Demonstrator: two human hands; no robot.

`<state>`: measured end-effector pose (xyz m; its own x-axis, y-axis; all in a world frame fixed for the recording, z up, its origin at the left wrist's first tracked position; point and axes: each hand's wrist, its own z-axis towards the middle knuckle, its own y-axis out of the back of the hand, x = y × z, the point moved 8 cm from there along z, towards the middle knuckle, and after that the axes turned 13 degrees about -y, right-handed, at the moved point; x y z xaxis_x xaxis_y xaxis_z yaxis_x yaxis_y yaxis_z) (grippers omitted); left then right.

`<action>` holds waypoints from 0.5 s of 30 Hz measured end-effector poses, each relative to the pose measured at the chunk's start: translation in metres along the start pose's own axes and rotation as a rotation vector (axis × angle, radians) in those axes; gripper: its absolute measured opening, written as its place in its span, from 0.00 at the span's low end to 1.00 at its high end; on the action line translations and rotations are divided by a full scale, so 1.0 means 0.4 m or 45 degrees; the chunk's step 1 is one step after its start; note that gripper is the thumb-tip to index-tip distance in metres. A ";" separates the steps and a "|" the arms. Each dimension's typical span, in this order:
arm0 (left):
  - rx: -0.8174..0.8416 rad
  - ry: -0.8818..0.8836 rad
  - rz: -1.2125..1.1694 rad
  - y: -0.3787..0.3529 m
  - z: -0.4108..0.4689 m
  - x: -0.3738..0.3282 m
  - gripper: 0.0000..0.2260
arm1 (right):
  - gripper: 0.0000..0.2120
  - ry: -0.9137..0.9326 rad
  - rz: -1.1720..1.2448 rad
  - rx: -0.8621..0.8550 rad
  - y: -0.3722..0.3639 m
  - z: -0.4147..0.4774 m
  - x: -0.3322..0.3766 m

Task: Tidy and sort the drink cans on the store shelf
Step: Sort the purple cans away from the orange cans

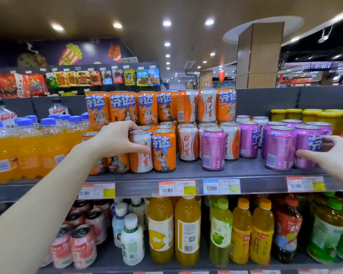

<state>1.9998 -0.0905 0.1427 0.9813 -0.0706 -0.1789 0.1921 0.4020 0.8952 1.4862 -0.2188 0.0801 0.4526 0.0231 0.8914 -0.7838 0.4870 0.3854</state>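
Head view shows your left hand wrapped around a white-and-orange can at the front of the shelf, thumb across its face and fingers curled behind its rim. The can stands upright on the shelf, touching an orange Fanta can on its right, with more orange cans behind and to its left. The likely reason for the grasp: this can is the wrong brand for the orange block, and the matching white-and-orange cans stand in their own group just to the right.

Your right hand is spread, not clenched, with fingertips resting against the side of a purple Fanta can at the right of the shelf. It encloses nothing; you appear to be steadying or nudging the purple group into line. One purple can stands apart from that group, in front of the white-and-orange cans, and still needs sorting.

A second tier of orange and white-and-orange cans is stacked on the lower cans. Lift the held can straight up and clear of its neighbours; a sideways pull could upset the stacked tier. Sorting is judged to be at an early-to-middle stage, since brands remain mixed on both tiers.
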 end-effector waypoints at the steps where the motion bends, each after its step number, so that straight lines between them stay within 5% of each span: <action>1: -0.004 0.000 -0.005 0.001 -0.001 0.000 0.42 | 0.40 0.015 0.030 -0.043 0.003 0.003 -0.003; 7: -0.111 -0.017 0.012 0.019 -0.002 -0.003 0.37 | 0.25 0.350 0.150 -0.373 0.042 -0.071 0.104; 15: -0.380 -0.071 -0.326 0.109 -0.027 -0.021 0.35 | 0.16 0.479 0.199 -0.392 0.021 -0.097 0.172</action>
<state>1.9996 -0.0625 0.1788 0.9026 -0.2492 -0.3509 0.4276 0.6120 0.6653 1.5272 -0.1792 0.1356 0.5064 0.4013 0.7632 -0.7182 0.6862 0.1157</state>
